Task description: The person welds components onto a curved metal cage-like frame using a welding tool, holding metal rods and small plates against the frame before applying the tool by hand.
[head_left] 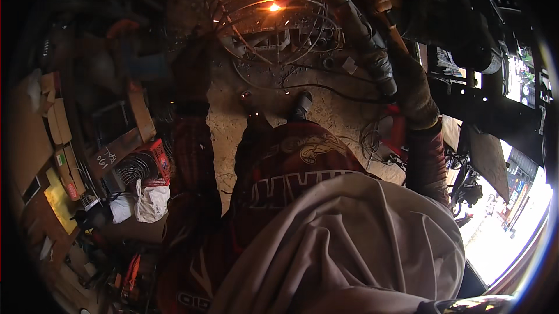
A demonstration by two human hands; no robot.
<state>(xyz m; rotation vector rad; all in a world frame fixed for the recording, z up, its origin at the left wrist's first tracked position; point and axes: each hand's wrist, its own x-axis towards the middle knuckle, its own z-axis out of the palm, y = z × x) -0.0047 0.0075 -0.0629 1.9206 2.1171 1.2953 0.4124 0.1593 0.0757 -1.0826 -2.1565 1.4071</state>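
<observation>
A round cage of bent metal rods (326, 14) stands ahead of me, its hoops crossing one another. A bright orange spark point (275, 7) glows red inside its outline, and small sparks are scattered below it. My right hand (418, 90), in a worn brown glove, is raised to the right of the cage. It appears closed beside a long thing (375, 58), dark grey at its near end and brown farther up. The glove's fingers are mostly hidden. My left hand (191, 72) is lost in deep shadow left of the cage, below which the red sleeve shows.
A dark cable (332, 88) curves over the dusty floor (227, 133). At left are cardboard pieces (58, 121), a red box (158, 160) with coiled wire, and white plastic bags (152, 200). Dark machinery (474, 29) stands at right, near a bright opening. Grey cloth (349, 238) covers the near foreground.
</observation>
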